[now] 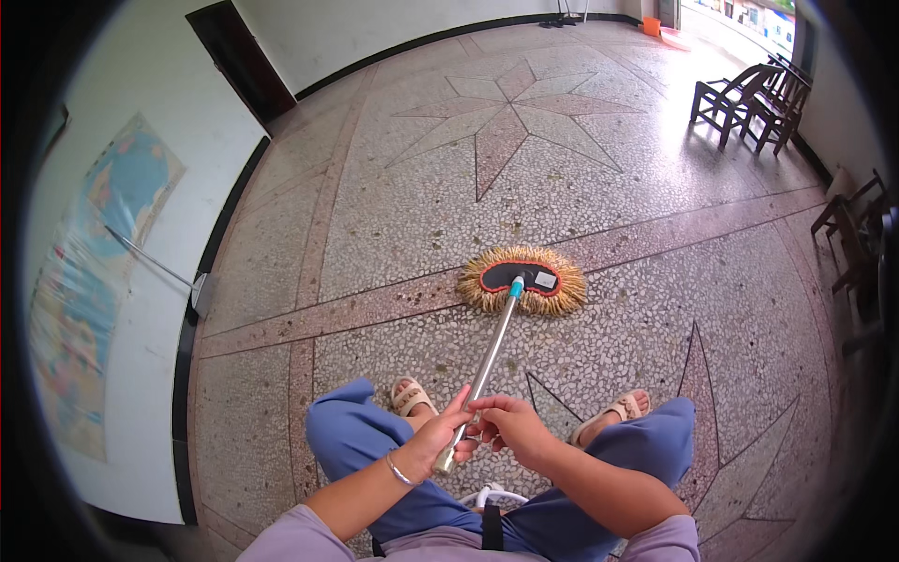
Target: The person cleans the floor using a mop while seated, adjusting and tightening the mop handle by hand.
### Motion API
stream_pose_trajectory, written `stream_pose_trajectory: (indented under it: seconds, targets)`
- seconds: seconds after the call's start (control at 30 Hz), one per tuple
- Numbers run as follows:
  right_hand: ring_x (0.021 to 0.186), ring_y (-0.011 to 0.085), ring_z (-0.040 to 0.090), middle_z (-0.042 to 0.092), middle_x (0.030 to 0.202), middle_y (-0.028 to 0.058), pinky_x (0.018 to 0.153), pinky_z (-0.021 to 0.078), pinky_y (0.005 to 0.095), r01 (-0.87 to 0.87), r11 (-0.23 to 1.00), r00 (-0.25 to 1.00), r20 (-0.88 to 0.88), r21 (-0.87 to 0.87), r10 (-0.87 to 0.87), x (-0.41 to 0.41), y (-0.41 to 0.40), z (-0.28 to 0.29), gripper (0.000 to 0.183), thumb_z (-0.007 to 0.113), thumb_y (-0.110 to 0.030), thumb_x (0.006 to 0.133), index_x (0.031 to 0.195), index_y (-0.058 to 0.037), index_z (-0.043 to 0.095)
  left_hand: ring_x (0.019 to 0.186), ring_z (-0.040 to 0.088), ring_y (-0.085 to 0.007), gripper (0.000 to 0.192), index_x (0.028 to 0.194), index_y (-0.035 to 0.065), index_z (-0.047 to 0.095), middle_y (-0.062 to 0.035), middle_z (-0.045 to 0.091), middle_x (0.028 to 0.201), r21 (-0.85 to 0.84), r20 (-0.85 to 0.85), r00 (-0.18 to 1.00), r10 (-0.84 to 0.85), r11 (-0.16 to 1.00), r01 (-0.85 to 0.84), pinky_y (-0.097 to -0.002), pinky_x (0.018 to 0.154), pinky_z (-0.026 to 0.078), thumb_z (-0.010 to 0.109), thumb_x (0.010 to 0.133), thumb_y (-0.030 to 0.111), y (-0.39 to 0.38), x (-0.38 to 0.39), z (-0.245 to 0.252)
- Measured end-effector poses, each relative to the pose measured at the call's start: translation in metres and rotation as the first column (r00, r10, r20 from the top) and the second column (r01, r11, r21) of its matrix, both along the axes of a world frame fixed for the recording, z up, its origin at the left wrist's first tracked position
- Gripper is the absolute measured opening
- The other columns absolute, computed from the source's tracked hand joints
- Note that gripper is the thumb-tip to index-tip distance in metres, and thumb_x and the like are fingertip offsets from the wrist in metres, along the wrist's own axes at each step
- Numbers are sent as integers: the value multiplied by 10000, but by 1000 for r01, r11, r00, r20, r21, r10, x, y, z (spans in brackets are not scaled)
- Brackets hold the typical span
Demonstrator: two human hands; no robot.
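Note:
A dust mop with a yellow-and-white fringed head (521, 281) lies on the terrazzo floor ahead of me. Its black backing has a red edge and a small white label. From a teal joint (517, 286) the metal handle (493, 348) slopes back towards my lap. My left hand (444, 430) is wrapped around the lower handle, thumb along it, with a silver bangle on the wrist. On the other side, the fingertips of my right hand (511, 426) pinch the handle just above; the exact contact is partly hidden.
My sandalled feet stand either side of the handle. A long-handled dustpan (199, 289) leans at the left wall beside a plastic-covered map (105, 281). Dark wooden chairs (751, 105) stand at right. An orange bucket (652, 27) is near the bright doorway; a dark door (242, 67) is far left.

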State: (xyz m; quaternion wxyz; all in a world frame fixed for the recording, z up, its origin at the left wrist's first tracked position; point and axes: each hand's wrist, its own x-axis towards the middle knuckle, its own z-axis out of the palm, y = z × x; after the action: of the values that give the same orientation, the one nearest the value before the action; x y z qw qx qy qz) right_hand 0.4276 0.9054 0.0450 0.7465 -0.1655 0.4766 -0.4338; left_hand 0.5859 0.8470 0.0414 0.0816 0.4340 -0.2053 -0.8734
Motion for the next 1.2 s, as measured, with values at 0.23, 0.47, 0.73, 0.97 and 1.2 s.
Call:
stream_pose_trajectory:
  seconds: [0.23, 0.47, 0.73, 0.97, 1.2]
  targets:
    - [587, 78, 526, 535, 703, -1, 472, 406, 217, -162, 987, 978, 129, -25, 164, 17, 12, 19, 229, 439, -87, 895, 1076, -38, 570, 463, 359, -122, 611, 1416, 372, 11, -62, 411, 776, 270, 78, 997, -8, 963, -14, -253, 385, 349, 358, 961, 160, 79, 100, 77]
    - [586, 79, 527, 538, 708, -1, 471, 413, 213, -202, 979, 971, 124, -26, 204, 17, 14, 18, 227, 439, -89, 901, 1075, -46, 577, 456, 359, -109, 584, 1406, 389, 78, -64, 412, 768, 295, 92, 996, 2, 955, -29, -229, 363, 322, 373, 959, 156, 62, 78, 92]
    - [579, 99, 561, 559, 743, 23, 447, 405, 210, 167, 986, 984, -65, -8, -167, -5, -8, 0, 248, 462, -83, 875, 1108, -51, 542, 462, 463, -124, 610, 1428, 300, 33, -40, 465, 692, -87, -24, 1000, 0, 996, -2, -240, 359, 382, 399, 949, 207, -17, -33, -21]
    - [574, 77, 506, 513, 730, -3, 462, 402, 212, -37, 999, 998, 55, -3, 37, -1, -2, 3, 257, 459, -94, 880, 1118, -45, 545, 460, 429, -108, 539, 1407, 297, 134, -46, 456, 738, 13, -78, 995, 65, 998, -64, -224, 353, 355, 398, 951, 186, 30, 22, 1]
    - [599, 48, 511, 530, 761, -17, 466, 412, 192, -482, 872, 875, -92, -82, 475, 28, 27, 13, 269, 465, -131, 902, 1153, -68, 541, 466, 375, -113, 554, 1415, 296, 114, -78, 431, 787, 249, -23, 972, 232, 943, -219, -238, 365, 342, 372, 953, 131, 94, 123, 67]
